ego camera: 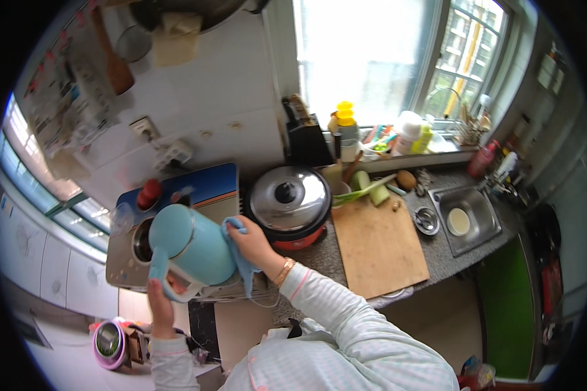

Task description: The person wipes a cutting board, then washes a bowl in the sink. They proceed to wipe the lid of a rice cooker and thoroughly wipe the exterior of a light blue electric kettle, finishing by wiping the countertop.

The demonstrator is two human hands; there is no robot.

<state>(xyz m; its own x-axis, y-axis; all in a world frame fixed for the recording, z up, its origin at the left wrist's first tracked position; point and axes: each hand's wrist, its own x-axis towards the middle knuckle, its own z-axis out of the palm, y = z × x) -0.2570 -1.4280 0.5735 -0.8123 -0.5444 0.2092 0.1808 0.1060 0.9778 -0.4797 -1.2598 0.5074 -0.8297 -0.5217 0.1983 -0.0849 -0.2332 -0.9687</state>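
A light blue electric kettle [203,251] is tilted in front of me, its lid end towards the left. My left hand [162,303] is closed around the kettle's handle. My right hand [252,242] presses a blue cloth [242,264] against the kettle's base end. Beneath and behind the kettle stands a metal-topped unit [120,266] with a blue rear panel and a round metal well [143,239], partly hidden by the kettle. A dark red object [149,194] sits on the unit's back part.
An electric pot with a glass lid [283,207] stands right of the kettle. Further right are a wooden cutting board [379,249], green vegetables [372,185], a small metal bowl [426,221] and a steel sink [486,215]. A knife block [310,141] and power strip [173,155] are behind.
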